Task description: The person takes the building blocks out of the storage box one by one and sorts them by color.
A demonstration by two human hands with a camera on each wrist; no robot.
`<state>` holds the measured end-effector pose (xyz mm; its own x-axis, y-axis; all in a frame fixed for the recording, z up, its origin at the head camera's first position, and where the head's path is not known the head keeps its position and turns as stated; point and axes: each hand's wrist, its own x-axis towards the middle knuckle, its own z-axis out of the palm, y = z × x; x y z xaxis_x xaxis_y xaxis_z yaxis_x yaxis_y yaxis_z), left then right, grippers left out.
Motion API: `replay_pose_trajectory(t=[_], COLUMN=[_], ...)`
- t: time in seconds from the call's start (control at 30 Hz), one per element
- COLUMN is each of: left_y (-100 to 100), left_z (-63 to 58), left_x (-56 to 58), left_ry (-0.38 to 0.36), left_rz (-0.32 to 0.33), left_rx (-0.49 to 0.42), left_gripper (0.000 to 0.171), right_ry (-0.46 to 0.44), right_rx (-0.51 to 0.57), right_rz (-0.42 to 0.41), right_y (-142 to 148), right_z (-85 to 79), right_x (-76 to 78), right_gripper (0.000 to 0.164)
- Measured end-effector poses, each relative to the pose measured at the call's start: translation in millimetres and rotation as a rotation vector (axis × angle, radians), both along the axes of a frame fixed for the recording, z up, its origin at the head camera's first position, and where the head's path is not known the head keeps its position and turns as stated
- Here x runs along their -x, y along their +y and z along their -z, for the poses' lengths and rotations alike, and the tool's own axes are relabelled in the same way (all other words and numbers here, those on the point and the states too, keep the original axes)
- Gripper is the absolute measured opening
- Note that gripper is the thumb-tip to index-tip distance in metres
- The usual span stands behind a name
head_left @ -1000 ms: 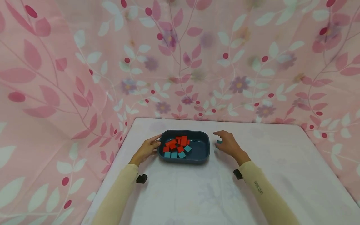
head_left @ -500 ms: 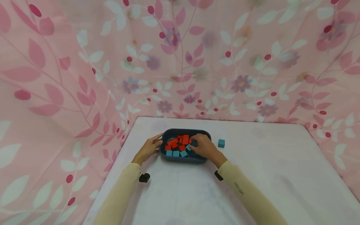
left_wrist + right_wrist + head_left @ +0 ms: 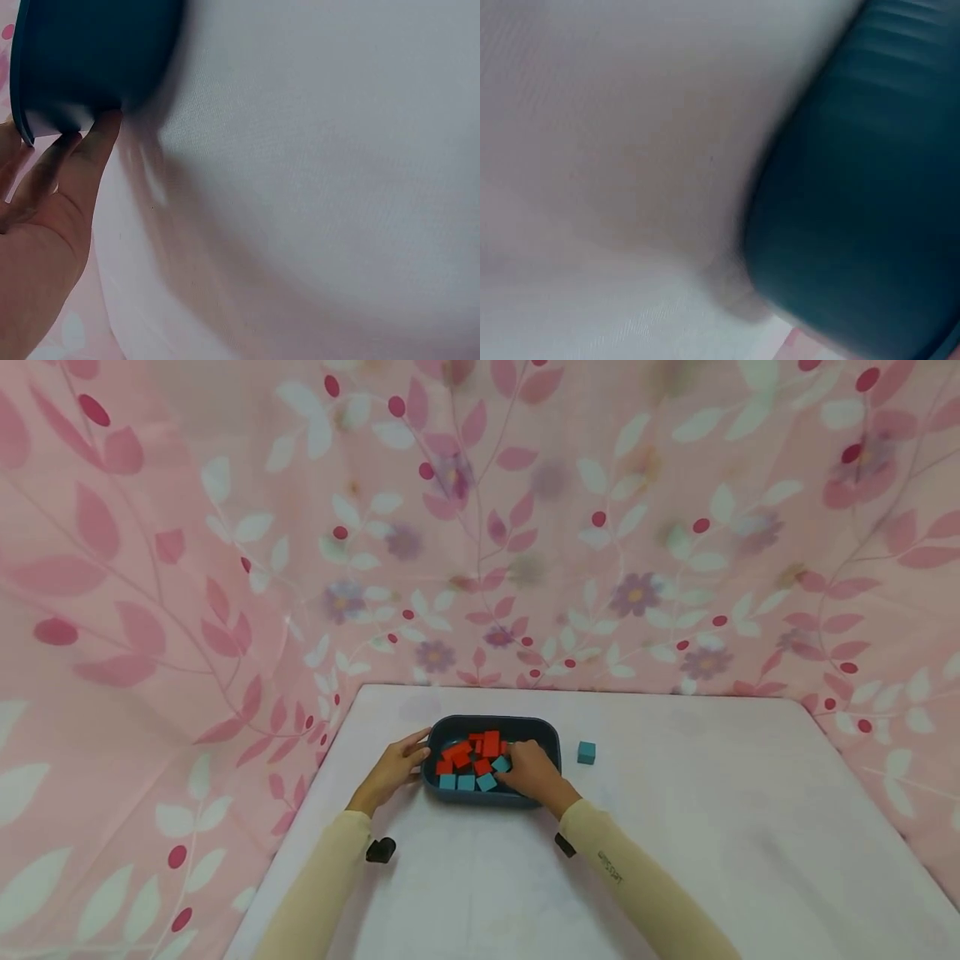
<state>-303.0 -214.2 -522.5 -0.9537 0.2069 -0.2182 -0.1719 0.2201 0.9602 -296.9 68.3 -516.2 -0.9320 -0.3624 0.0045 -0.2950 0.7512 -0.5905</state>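
– Where is the tray [image 3: 480, 797] now?

– It stands on the white worktop [image 3: 465, 877], and inside are red blocks [image 3: 461, 758] in a loose heap, with blue blocks [image 3: 466, 782] mostly along the near wall

– And the left grip [image 3: 388, 772]?

– Its fingers are apart and rather straight, and they touch the outer wall at the tray's left end, as the left wrist view shows also

– What does the right grip [image 3: 531, 770] do?

– It is down inside the tray, just beside one blue block. Whether it is clamped on something, I cannot tell, because the hand hides this

– Is any block outside?

– Yes, one blue cube [image 3: 587, 752] lies on the worktop, near the tray's right end
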Motion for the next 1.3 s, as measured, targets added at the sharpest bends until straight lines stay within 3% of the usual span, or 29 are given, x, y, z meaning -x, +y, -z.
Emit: replay_pose_trajectory(t=[0.2,0.37,0.7,1.0,1.3], left_y=[3,5,3,1,-4], left_z=[-5.1,-5.5,-0.6,3.4,1.2], left_x=[1.0,1.0,0.9,-1.5,-2.4], left_ry=[0.006,0.005,-0.009,0.002,-0.011], left_rz=[0.017,0.01,0.01,0.013,0.011], left_rx=[-0.018,-0.028,-0.051,-0.077,-0.068], left_gripper=[0.05,0.05,0.05,0.05,0.051], right_ry=[0.036,0.055,0.164,0.244,0.232], right_rx=[0.0,-0.015,0.044,0.113,0.03], right_rz=[0.025,-0.003,-0.055,-0.045,0.012], right_y=[1,5,37,94,146], right_z=[0.9,-6.0,-37.0,-71.9,-53.3], right_x=[3.5,5.4,7.2,12.8,7.8], right_gripper=[0.024,0.02,0.033,0.034,0.032])
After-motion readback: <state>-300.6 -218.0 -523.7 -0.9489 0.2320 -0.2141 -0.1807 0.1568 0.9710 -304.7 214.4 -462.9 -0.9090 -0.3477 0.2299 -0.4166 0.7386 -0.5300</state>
